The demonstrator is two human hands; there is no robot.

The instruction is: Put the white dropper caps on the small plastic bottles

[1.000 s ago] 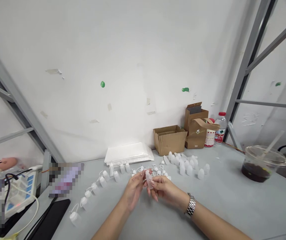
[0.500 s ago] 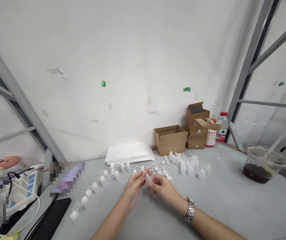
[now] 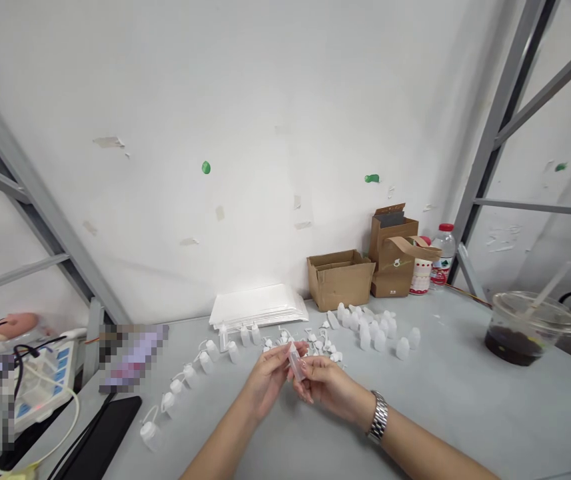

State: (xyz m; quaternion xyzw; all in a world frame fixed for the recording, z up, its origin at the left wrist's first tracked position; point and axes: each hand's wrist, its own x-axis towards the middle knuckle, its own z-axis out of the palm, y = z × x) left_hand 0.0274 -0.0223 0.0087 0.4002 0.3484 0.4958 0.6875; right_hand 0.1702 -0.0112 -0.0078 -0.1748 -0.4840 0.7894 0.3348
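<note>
Between my two hands, near the table's middle, is a small translucent bottle with a pointed tip, tilted a little. My left hand has its fingers pressed round the upper part. The fingers of my right hand grip the bottle's body from the right; a metal watch is on that wrist. Just behind my hands lies a pile of small white caps. Several capped bottles stand in a curved row to the left. To the right is a group of bottles without caps.
White flat sheets are stacked by the wall. Beside them are a cardboard box, a brown paper bag and a red-capped bottle. A drink cup stands far right. A power strip and black object lie left.
The bottle in my hands now shows more of its body and stands more upright. My right hand has shifted slightly lower on it.
</note>
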